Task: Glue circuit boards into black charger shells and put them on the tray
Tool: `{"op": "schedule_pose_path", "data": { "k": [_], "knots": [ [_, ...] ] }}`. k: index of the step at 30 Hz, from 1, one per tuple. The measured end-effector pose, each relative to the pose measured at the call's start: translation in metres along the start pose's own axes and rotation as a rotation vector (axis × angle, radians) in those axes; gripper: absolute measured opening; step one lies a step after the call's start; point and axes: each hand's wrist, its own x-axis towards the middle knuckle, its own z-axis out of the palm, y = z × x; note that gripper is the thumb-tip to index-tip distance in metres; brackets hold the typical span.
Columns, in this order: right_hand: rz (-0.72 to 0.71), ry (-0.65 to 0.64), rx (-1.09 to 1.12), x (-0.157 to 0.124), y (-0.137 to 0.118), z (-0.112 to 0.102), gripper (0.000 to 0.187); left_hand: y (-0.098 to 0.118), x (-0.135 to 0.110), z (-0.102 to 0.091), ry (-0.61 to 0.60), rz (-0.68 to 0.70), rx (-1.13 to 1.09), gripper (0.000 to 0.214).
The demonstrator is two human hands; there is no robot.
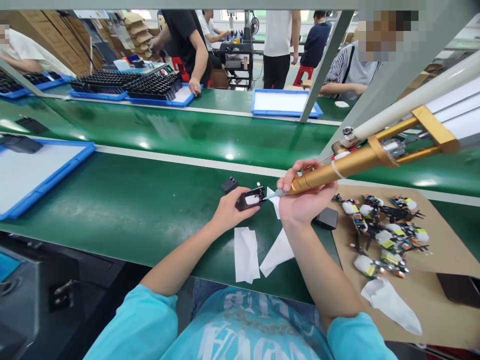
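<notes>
My left hand [229,210] is closed round a small black casing [250,198] with white paste inside, held just above the green bench. My right hand [305,194] grips a gold dispensing gun [360,160] fed by a white tube; its grey nozzle tip [276,193] touches the casing's open side. A second black casing [229,184] lies just behind the held one. A black box [326,218] sits right of my right wrist.
White paper scraps [246,254] lie near the front edge. A brown cardboard sheet [442,250] on the right carries several small circuit boards [386,230]. A blue-rimmed white tray [45,182] is at left. Other people work across the far bench behind another blue tray [285,102].
</notes>
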Motion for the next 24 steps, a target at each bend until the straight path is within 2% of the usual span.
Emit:
{"op": "schedule_pose_path", "data": {
  "k": [13,19,24],
  "knots": [
    [-0.007,-0.022,0.06,-0.0022,0.0004,0.0014,0.038,0.0023,-0.0015,-0.0009,0.001,0.035,-0.028,0.037],
    [-0.012,-0.015,0.048,-0.0018,0.0018,0.001,0.036,0.0052,-0.0015,0.0023,-0.032,-0.005,-0.013,0.036],
    [0.029,-0.016,0.089,-0.0039,-0.002,0.0037,0.043,0.0053,-0.0015,0.009,-0.059,-0.038,-0.047,0.037]
  ]
}}
